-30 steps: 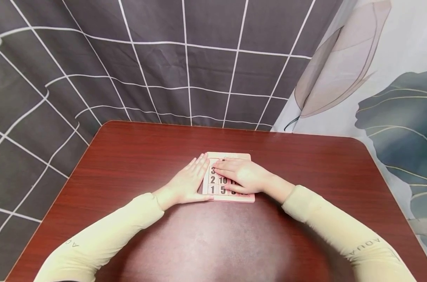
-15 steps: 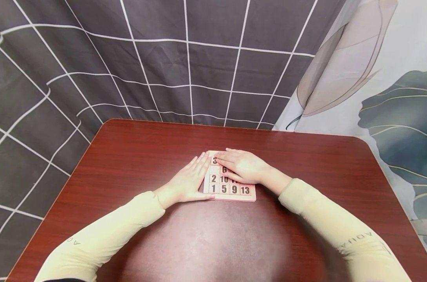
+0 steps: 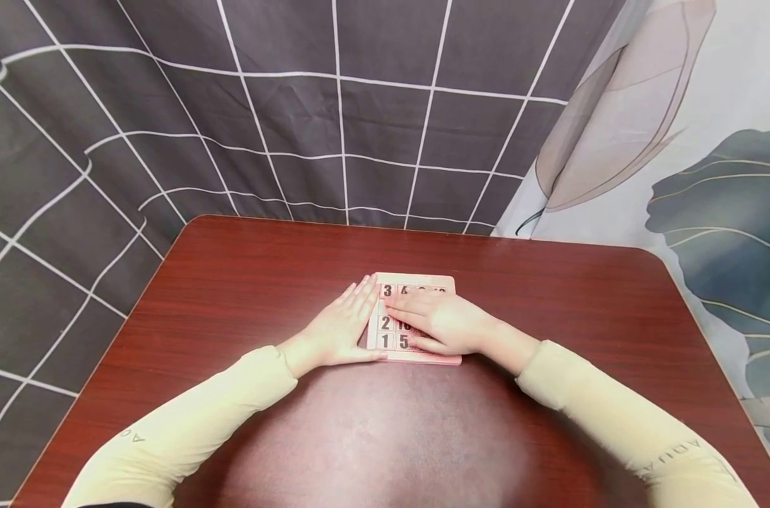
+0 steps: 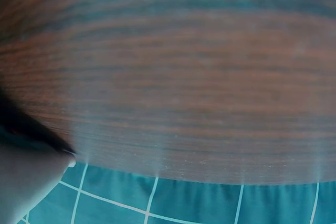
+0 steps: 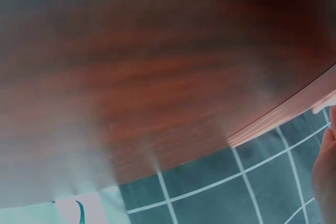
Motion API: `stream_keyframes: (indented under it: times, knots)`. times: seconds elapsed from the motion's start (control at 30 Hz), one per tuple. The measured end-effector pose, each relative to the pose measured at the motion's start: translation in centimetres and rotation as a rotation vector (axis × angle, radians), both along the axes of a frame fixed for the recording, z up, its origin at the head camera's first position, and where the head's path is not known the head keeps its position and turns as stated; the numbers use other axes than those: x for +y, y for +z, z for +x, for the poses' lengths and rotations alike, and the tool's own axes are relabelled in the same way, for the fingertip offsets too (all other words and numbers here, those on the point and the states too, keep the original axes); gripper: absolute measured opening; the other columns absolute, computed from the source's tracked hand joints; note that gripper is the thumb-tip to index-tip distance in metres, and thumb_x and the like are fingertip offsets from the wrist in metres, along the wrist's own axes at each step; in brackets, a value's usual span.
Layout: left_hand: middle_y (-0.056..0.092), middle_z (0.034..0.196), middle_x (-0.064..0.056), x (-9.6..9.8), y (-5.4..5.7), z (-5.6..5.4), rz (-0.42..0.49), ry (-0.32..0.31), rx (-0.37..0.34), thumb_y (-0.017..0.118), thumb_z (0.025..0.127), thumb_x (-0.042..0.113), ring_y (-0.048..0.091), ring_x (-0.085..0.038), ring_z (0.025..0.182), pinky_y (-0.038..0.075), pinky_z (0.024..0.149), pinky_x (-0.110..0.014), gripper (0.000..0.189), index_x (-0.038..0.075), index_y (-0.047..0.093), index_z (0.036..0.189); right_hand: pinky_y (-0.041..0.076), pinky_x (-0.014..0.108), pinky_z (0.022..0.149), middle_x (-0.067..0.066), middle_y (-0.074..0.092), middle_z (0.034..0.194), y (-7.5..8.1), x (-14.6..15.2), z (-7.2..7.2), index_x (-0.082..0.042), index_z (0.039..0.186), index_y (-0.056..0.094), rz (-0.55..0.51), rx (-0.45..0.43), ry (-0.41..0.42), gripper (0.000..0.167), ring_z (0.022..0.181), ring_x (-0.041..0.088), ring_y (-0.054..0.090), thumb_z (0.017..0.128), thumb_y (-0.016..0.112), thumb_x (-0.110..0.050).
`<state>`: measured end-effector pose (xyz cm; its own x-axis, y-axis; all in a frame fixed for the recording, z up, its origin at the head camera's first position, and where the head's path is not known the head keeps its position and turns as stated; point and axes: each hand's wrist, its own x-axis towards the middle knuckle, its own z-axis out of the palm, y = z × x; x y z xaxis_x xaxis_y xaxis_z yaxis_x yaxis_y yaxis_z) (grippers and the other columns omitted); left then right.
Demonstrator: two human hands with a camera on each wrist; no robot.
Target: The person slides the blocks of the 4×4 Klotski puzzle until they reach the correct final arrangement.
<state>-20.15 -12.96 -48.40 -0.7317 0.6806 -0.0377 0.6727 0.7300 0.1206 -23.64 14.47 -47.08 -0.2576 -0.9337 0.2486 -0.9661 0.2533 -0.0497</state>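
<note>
A pale number slide puzzle (image 3: 373, 331) with red-lined square tiles lies flat on the table. Tiles 3, 2 and 1 show down its left column, with a blank space between 3 and 2. My left hand (image 3: 334, 331) rests against the board's left side, fingers straight along the edge and thumb along the near edge. Spread over the tiles, my right hand (image 3: 451, 321) has its fingertips at the blank space and hides much of the middle and right. In the right wrist view the puzzle's side (image 5: 283, 116) shows beside part of the right hand (image 5: 324, 169).
The red-brown wooden table (image 3: 264, 275) reflects light near its front. Behind it and to the left hangs a dark curtain with white grid lines (image 3: 289, 113). A leaf-patterned curtain (image 3: 708, 212) hangs at the right.
Tile 3 has slid up from the second row to the top row. My right hand moved away over the board, then back toward the near side. The left hand has stayed in place.
</note>
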Motion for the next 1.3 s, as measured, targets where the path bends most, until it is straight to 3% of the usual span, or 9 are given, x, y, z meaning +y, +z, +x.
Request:
stream_keyframes:
  times: [0.27,0.57,0.7,1.13,1.3]
  knots:
    - [0.011,0.175,-0.031,0.0,-0.1,0.0,0.006,-0.003,0.006,0.063,0.095,0.069,0.015,-0.04,0.166,0.02,0.136,-0.05,0.117,-0.012,0.015,0.165,0.05,0.043,0.119,0.009,0.066,0.15,-0.1,0.1,1.3,-0.004,0.149,0.061,0.022,0.03,0.027,0.058,0.142,0.024,0.061,0.099,0.069,-0.034]
    - [0.012,0.175,-0.031,0.1,-0.1,-0.3,-0.008,0.005,0.001,0.063,0.094,0.071,0.013,-0.04,0.166,0.019,0.136,-0.05,0.118,-0.011,0.015,0.165,0.046,0.044,0.123,0.01,0.064,0.151,-0.2,-0.2,-0.5,-0.004,0.149,0.061,0.045,0.0,-0.039,0.055,0.144,0.026,0.06,0.101,0.069,-0.029]
    - [0.012,0.175,-0.03,0.1,-0.1,-0.3,-0.009,0.005,-0.005,0.062,0.094,0.071,0.013,-0.039,0.166,0.019,0.136,-0.05,0.118,-0.011,0.016,0.165,0.047,0.046,0.122,0.011,0.065,0.151,-0.2,-0.2,-0.7,-0.003,0.148,0.061,0.031,0.0,-0.038,0.055,0.143,0.028,0.06,0.101,0.07,-0.03]
    - [0.01,0.175,-0.031,0.1,0.1,0.1,-0.014,0.003,-0.009,0.063,0.094,0.07,0.013,-0.04,0.166,0.018,0.136,-0.05,0.118,-0.012,0.015,0.165,0.048,0.041,0.121,0.009,0.062,0.154,0.1,0.2,2.7,-0.002,0.151,0.057,0.02,0.035,0.107,0.063,0.145,0.024,0.058,0.099,0.07,-0.036]
    - [0.013,0.174,-0.032,0.1,0.0,0.0,-0.011,-0.001,0.01,0.063,0.094,0.071,0.014,-0.041,0.166,0.02,0.136,-0.051,0.118,-0.013,0.017,0.164,0.046,0.037,0.123,0.006,0.062,0.155,-0.3,0.4,3.1,-0.003,0.152,0.057,0.058,0.045,0.097,0.065,0.146,0.022,0.057,0.1,0.069,-0.04]
